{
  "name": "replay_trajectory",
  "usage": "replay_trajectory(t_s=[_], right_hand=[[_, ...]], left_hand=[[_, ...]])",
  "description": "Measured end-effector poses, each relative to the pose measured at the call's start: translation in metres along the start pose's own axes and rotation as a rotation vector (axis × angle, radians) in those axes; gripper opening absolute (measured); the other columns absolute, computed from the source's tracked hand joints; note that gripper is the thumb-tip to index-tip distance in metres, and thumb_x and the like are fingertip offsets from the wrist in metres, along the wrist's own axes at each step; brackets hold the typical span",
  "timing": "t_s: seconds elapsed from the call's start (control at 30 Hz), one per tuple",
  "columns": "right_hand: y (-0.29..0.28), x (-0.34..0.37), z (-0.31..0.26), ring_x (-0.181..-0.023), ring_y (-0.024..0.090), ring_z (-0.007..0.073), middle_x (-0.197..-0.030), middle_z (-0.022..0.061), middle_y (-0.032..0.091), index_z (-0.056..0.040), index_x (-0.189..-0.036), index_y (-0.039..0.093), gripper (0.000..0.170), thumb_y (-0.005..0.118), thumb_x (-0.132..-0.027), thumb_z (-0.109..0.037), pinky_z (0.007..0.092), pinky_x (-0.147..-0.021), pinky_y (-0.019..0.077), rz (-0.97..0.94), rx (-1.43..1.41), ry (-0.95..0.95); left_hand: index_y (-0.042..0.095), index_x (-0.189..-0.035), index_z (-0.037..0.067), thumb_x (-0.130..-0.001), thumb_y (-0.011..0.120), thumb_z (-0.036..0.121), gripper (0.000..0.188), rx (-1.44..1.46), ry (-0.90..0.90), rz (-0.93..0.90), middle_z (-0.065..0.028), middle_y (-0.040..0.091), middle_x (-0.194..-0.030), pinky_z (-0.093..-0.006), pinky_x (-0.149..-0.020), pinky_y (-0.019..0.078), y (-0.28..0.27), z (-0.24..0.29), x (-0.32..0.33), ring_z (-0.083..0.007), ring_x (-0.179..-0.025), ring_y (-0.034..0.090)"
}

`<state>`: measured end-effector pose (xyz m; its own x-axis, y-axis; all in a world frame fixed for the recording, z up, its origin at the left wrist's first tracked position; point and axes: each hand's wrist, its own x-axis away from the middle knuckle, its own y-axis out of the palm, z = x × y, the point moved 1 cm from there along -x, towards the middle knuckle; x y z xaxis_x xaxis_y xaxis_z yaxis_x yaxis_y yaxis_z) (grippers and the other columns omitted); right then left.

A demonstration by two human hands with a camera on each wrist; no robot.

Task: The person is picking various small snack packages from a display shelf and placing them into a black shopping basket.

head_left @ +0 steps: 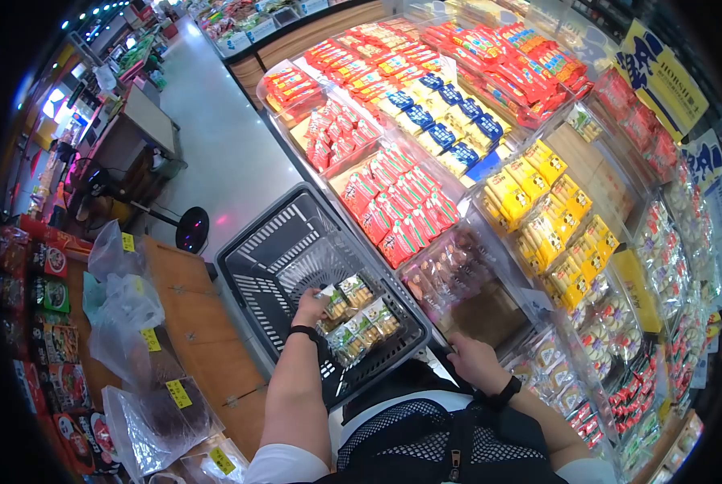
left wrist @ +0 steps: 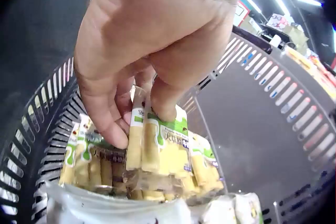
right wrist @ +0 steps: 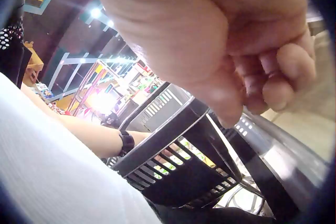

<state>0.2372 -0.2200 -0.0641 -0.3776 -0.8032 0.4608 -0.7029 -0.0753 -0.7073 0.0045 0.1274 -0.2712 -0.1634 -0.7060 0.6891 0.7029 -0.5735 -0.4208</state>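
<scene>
Resting inside the dark grey plastic shopping basket (head_left: 244, 282), several clear packs of pale stick-shaped snacks (head_left: 365, 331) are gathered at the end nearest the person's body. One snack pack (left wrist: 168, 148), printed with green and white, is pinched by the left hand (head_left: 311, 306): the thumb is pressed on its upper part and the other fingers are bent against its far side. More packs are seen around and beneath it, within the slotted basket walls.

The right hand (head_left: 478, 367) is held outside the basket, just beside its near corner and close to the edge of the display bins. Its fingers are loosely curled toward the palm, and nothing is seen between them; whether the bin edge is touched cannot be told. A black wristband (head_left: 504, 394) is worn above this hand.

Beyond the basket, yellow packets (head_left: 567, 242), red packets (head_left: 397, 202) and blue-and-yellow packets (head_left: 441, 121) are laid out in separate bins. A yellow sign (head_left: 659, 77) is mounted above them. On the opposite side, clear plastic bags (head_left: 127, 315) are placed beside a brown wooden surface (head_left: 199, 315).
</scene>
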Motion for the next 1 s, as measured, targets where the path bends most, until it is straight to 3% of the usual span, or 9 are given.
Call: replay_trajectory(t_s=[0.2, 0.3, 0.33, 0.4, 0.43, 0.57, 0.7, 0.87, 1.0], right_hand=[[-0.003, -0.003, -0.003, -0.088, 0.064, 0.0397, -0.091, 0.0210, 0.067, -0.0060, -0.105, 0.060, 0.027, 0.064, -0.081, -0.018, 0.0490, -0.077, 0.0501, 0.004, -0.069, 0.038], [-0.002, -0.004, 0.000, -0.089, 0.064, 0.0398, -0.092, 0.0206, 0.067, -0.0066, -0.105, 0.059, 0.027, 0.063, -0.081, -0.017, 0.0495, -0.078, 0.0501, -0.017, -0.070, 0.048], [0.003, -0.006, 0.006, -0.089, 0.064, 0.0400, -0.093, 0.0199, 0.067, -0.0077, -0.108, 0.059, 0.030, 0.065, -0.081, -0.020, 0.0492, -0.078, 0.0505, -0.009, -0.054, 0.018], [0.007, -0.005, 0.010, -0.090, 0.064, 0.0399, -0.093, 0.0198, 0.067, -0.0077, -0.108, 0.059, 0.031, 0.065, -0.081, -0.020, 0.0491, -0.078, 0.0504, 0.009, -0.061, -0.015], [0.005, -0.004, 0.008, -0.091, 0.064, 0.0396, -0.093, 0.0205, 0.067, -0.0065, -0.105, 0.059, 0.027, 0.063, -0.081, -0.018, 0.0493, -0.079, 0.0498, 0.015, -0.086, -0.026], [0.005, -0.009, 0.014, -0.087, 0.064, 0.0402, -0.091, 0.0195, 0.067, -0.0058, -0.103, 0.058, 0.026, 0.064, -0.081, -0.019, 0.0499, -0.076, 0.0504, -0.068, -0.031, -0.040], [-0.033, -0.011, 0.004, -0.084, 0.065, 0.0395, -0.087, 0.0166, 0.066, -0.0065, -0.099, 0.059, 0.027, 0.066, -0.083, -0.028, 0.0476, -0.072, 0.0507, -0.068, -0.099, -0.249], [-0.192, -0.013, -0.020, -0.073, 0.063, 0.0293, -0.082, 0.0150, 0.063, -0.0040, -0.104, 0.063, 0.026, 0.068, -0.084, -0.019, 0.0381, -0.066, 0.0497, 0.326, -0.194, -0.501], [-0.306, -0.050, 0.010, -0.068, 0.060, 0.0262, -0.076, 0.0131, 0.063, -0.0035, -0.102, 0.063, 0.027, 0.067, -0.085, -0.025, 0.0378, -0.062, 0.0487, 0.667, -0.098, -0.273]], left_hand=[[0.067, -0.116, 0.010, -0.079, 0.067, 0.022, 0.038, -0.367, 0.132, 0.059, -0.0128, 0.071, -0.092, -0.0331, -0.065, 0.0544, 0.026, -0.004, 0.000, -0.0199, -0.071, 0.069], [0.065, -0.117, 0.004, -0.078, 0.065, 0.024, 0.044, -0.277, 0.029, -0.078, -0.0136, 0.071, -0.094, -0.0326, -0.066, 0.0549, 0.020, 0.013, 0.009, -0.0217, -0.075, 0.070], [0.064, -0.120, 0.004, -0.077, 0.067, 0.030, 0.050, -0.336, 0.191, -0.037, -0.0164, 0.070, -0.103, -0.0375, -0.087, 0.0511, 0.018, -0.015, -0.018, -0.0260, -0.094, 0.068], [0.061, -0.123, 0.004, -0.073, 0.070, 0.046, 0.066, -0.584, 0.238, -0.045, -0.0214, 0.062, -0.121, -0.0438, -0.115, 0.0194, 0.011, 0.014, 0.004, -0.0358, -0.126, 0.047], [0.061, -0.121, 0.004, -0.073, 0.071, 0.047, 0.066, -0.620, 0.231, 0.061, -0.0246, 0.059, -0.124, -0.0434, -0.114, 0.0216, 0.008, 0.023, 0.008, -0.0406, -0.126, 0.045], [0.060, -0.115, 0.002, -0.075, 0.072, 0.009, 0.042, -0.230, 0.472, 0.303, -0.0173, 0.047, -0.121, -0.0388, -0.095, 0.0449, 0.010, 0.050, 0.031, -0.0329, -0.107, 0.053], [0.058, -0.109, 0.003, -0.081, 0.060, -0.002, 0.028, -0.052, 0.884, 0.428, -0.0114, 0.048, -0.106, -0.0319, -0.079, 0.0441, 0.033, 0.131, 0.132, -0.0222, -0.092, 0.050], [0.056, -0.107, -0.001, -0.084, 0.057, -0.001, 0.023, -0.173, 1.194, 0.273, -0.0158, 0.051, -0.103, -0.0388, -0.086, 0.0417, 0.105, 0.194, 0.213, -0.0312, -0.098, 0.050], [0.052, -0.111, 0.000, -0.086, 0.059, 0.005, 0.026, -0.234, 1.150, 0.283, -0.0201, 0.049, -0.104, -0.0451, -0.091, 0.0372, 0.150, 0.181, 0.209, -0.0367, -0.103, 0.047]])
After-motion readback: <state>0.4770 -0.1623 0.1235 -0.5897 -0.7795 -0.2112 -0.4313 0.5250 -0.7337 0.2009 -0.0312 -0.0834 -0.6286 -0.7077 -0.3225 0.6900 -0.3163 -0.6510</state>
